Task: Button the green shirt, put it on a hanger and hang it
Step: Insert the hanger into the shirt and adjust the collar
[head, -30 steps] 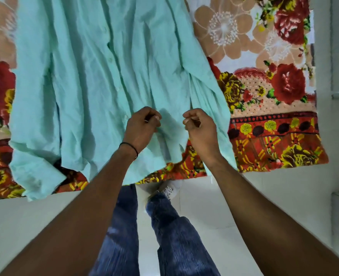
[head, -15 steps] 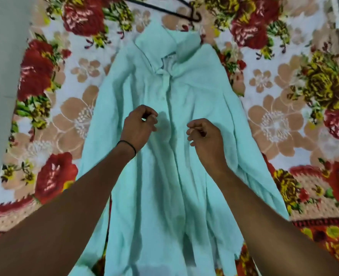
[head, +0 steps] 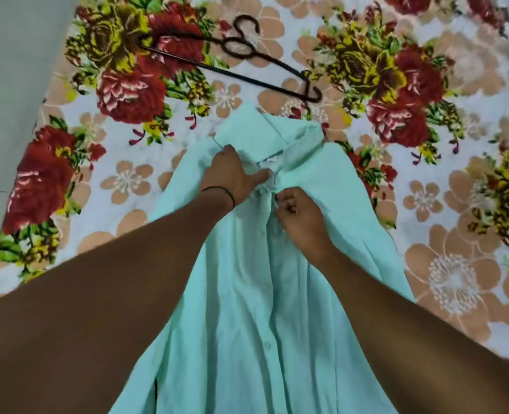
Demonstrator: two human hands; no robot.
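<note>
Nearest the camera, two bare forearms reach forward over the lower front of the shirt (head: 247, 309), which lies face up on a flowered sheet (head: 127, 180) with its collar pointing away. A fastened button (head: 267, 345) shows on the placket well below the hands. The right hand (head: 302, 218) is curled, its fingertips (head: 278, 201) pinched together on the placket edge just under the collar; whether they hold a button cannot be told. Just to the left of that pinch and slightly beyond it, the left hand (head: 232, 174) lies flat on the cloth, fingers spread and gripping nothing, its thumb pointing toward the neck opening; a thin black band (head: 228, 194) circles its wrist. Beyond both hands the collar (head: 277, 135) stands open, a white label visible inside. Farther still, apart from the collar, a dark hanger (head: 247, 55) lies flat on the sheet.
</note>
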